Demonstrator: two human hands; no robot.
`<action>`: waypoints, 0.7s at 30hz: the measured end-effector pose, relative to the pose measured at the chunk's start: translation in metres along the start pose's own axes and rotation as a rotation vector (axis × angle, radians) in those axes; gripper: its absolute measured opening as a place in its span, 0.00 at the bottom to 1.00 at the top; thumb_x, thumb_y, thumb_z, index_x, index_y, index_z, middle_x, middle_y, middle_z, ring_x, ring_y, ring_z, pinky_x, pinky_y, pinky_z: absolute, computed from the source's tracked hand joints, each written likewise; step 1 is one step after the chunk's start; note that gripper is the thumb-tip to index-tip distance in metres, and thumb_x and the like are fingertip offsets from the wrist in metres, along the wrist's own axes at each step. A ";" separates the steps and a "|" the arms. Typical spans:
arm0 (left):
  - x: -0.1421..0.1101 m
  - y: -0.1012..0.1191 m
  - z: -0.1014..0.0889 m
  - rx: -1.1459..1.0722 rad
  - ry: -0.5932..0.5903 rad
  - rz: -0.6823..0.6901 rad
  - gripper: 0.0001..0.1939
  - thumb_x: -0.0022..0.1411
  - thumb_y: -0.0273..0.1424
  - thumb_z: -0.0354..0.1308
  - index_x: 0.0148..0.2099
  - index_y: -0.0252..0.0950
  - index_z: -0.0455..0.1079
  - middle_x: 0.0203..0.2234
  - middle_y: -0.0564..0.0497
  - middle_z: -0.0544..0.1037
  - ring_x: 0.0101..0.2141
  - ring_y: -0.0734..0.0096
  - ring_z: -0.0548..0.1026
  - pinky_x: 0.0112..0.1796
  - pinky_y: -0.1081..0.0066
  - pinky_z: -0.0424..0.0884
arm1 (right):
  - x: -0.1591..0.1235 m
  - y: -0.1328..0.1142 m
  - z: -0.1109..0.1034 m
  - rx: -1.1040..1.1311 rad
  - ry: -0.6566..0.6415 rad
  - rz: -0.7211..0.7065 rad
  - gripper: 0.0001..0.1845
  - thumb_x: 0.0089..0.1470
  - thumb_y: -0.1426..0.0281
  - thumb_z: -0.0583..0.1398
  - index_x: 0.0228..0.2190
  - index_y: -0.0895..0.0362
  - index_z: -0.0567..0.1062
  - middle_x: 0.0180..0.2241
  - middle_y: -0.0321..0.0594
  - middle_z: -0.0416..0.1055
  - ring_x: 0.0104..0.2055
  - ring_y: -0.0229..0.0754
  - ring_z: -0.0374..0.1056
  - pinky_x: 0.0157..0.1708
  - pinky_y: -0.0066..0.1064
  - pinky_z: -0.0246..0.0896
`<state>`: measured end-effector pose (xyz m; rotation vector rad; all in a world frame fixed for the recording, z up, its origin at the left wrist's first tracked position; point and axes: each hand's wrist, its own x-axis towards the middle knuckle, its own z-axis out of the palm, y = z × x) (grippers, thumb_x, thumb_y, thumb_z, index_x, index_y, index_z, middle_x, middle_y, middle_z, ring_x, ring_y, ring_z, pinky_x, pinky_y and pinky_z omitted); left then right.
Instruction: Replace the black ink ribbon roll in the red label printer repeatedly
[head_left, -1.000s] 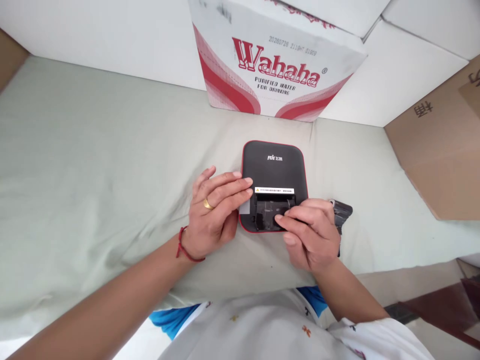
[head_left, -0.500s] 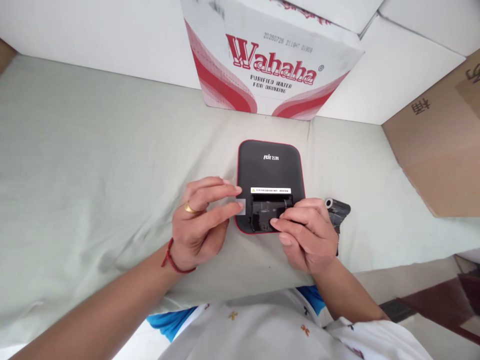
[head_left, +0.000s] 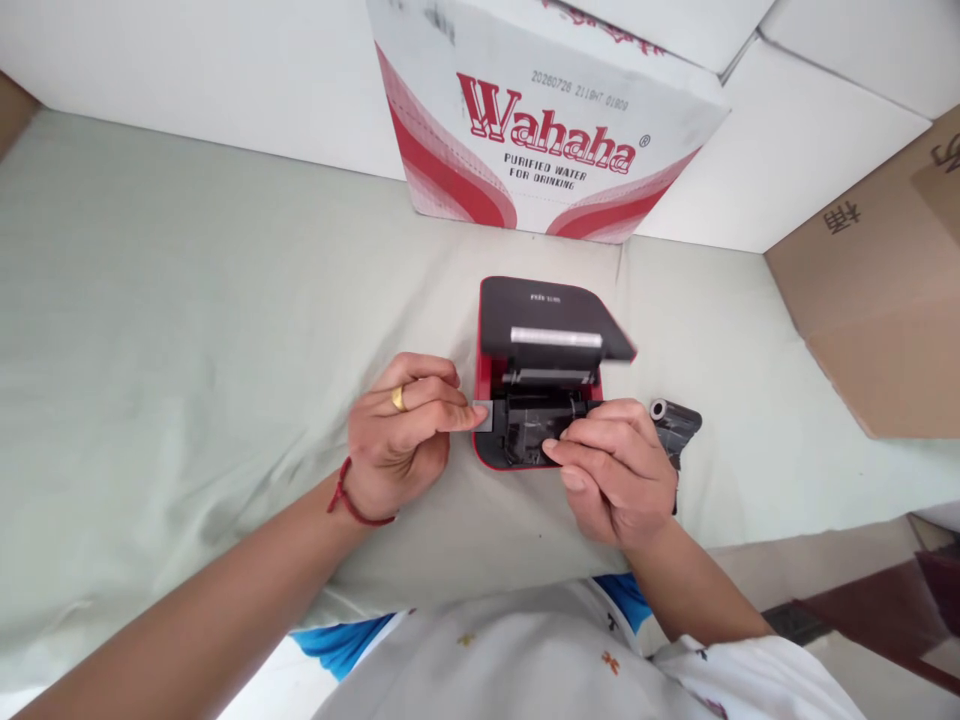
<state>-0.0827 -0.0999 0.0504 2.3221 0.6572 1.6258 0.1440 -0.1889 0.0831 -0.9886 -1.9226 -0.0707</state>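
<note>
A black portable printer (head_left: pixel 551 310) with red sides lies in front of me, its lid tilted up and a dark cavity showing beneath. At its left front corner, my left hand (head_left: pixel 405 418) has its fingers curled together and a fingertip pressed on a small grey tab (head_left: pixel 484 416). Shiny black film (head_left: pixel 525 435) covers the printer's front part. Over the right front corner, my right hand (head_left: pixel 619 465) is closed, with a fingertip on the film; what lies under its palm is hidden. A black ribbon roll (head_left: pixel 677 420) with a pale core lies just right of it.
A white and red Wahaha water carton (head_left: pixel 555 140) stands behind the printer against white boxes (head_left: pixel 225 90). At the right is a brown cardboard box (head_left: pixel 877 300). Pale green cloth (head_left: pixel 187 300) covers the table, whose front edge is close to my body.
The printer's lid has swung up from shut to partly open. My left fingers have drawn in, one fingertip staying on the grey tab. My right hand has hardly moved.
</note>
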 end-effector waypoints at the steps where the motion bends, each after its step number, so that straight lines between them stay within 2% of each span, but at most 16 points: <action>1: 0.000 0.000 0.000 -0.001 0.000 -0.003 0.13 0.73 0.19 0.60 0.38 0.41 0.77 0.23 0.58 0.80 0.30 0.72 0.78 0.39 0.66 0.80 | 0.000 0.000 0.000 0.002 0.002 -0.004 0.13 0.72 0.72 0.58 0.49 0.55 0.83 0.36 0.42 0.82 0.37 0.47 0.73 0.35 0.44 0.72; 4: -0.002 0.001 0.001 -0.009 -0.006 -0.001 0.13 0.73 0.19 0.60 0.39 0.41 0.76 0.23 0.58 0.79 0.28 0.72 0.78 0.38 0.64 0.81 | 0.005 -0.001 -0.007 0.013 -0.043 -0.002 0.14 0.70 0.73 0.60 0.51 0.55 0.84 0.37 0.43 0.83 0.38 0.47 0.75 0.36 0.44 0.74; 6: -0.005 0.001 0.002 -0.010 -0.006 -0.003 0.13 0.73 0.18 0.58 0.40 0.41 0.76 0.23 0.57 0.78 0.28 0.71 0.78 0.38 0.63 0.82 | 0.014 -0.002 -0.019 0.076 -0.138 0.028 0.12 0.70 0.73 0.61 0.48 0.55 0.84 0.37 0.43 0.84 0.38 0.46 0.76 0.38 0.43 0.75; 9: -0.011 0.001 0.006 -0.012 -0.009 0.021 0.14 0.70 0.16 0.56 0.46 0.40 0.75 0.24 0.56 0.75 0.30 0.69 0.77 0.36 0.66 0.81 | 0.037 0.000 -0.042 0.175 -0.295 0.160 0.10 0.73 0.71 0.61 0.43 0.54 0.85 0.37 0.42 0.83 0.37 0.43 0.78 0.38 0.40 0.75; 12: -0.016 -0.001 0.012 -0.033 -0.002 0.057 0.17 0.68 0.14 0.53 0.49 0.39 0.73 0.26 0.56 0.73 0.31 0.70 0.75 0.32 0.72 0.76 | 0.066 0.013 -0.052 0.081 -0.407 0.282 0.10 0.73 0.69 0.62 0.42 0.51 0.85 0.42 0.40 0.85 0.40 0.41 0.81 0.40 0.36 0.77; 14: -0.017 -0.002 0.014 -0.042 0.007 0.053 0.18 0.67 0.13 0.51 0.49 0.38 0.73 0.28 0.55 0.74 0.32 0.70 0.74 0.31 0.73 0.74 | 0.082 0.025 -0.048 -0.045 -0.511 0.279 0.10 0.73 0.68 0.62 0.43 0.51 0.85 0.45 0.41 0.86 0.43 0.43 0.83 0.43 0.36 0.77; 16: -0.018 -0.003 0.016 -0.049 0.002 0.036 0.19 0.67 0.13 0.49 0.50 0.38 0.73 0.30 0.53 0.75 0.32 0.71 0.74 0.31 0.74 0.72 | 0.094 0.035 -0.035 -0.210 -0.662 0.255 0.10 0.72 0.69 0.62 0.45 0.53 0.85 0.46 0.43 0.86 0.44 0.46 0.83 0.42 0.39 0.75; 19: -0.020 -0.001 0.015 -0.049 -0.023 0.018 0.20 0.68 0.13 0.47 0.51 0.37 0.72 0.30 0.52 0.74 0.32 0.70 0.73 0.32 0.75 0.72 | 0.106 0.042 -0.010 -0.493 -0.880 0.256 0.09 0.67 0.72 0.65 0.45 0.54 0.86 0.45 0.45 0.87 0.39 0.51 0.82 0.33 0.41 0.67; 21: -0.020 0.000 0.014 -0.043 -0.045 0.014 0.20 0.68 0.12 0.46 0.52 0.36 0.72 0.30 0.52 0.74 0.31 0.70 0.72 0.31 0.75 0.71 | 0.111 0.041 0.007 -0.686 -1.003 0.280 0.09 0.62 0.74 0.68 0.43 0.54 0.86 0.45 0.46 0.87 0.34 0.53 0.80 0.26 0.42 0.57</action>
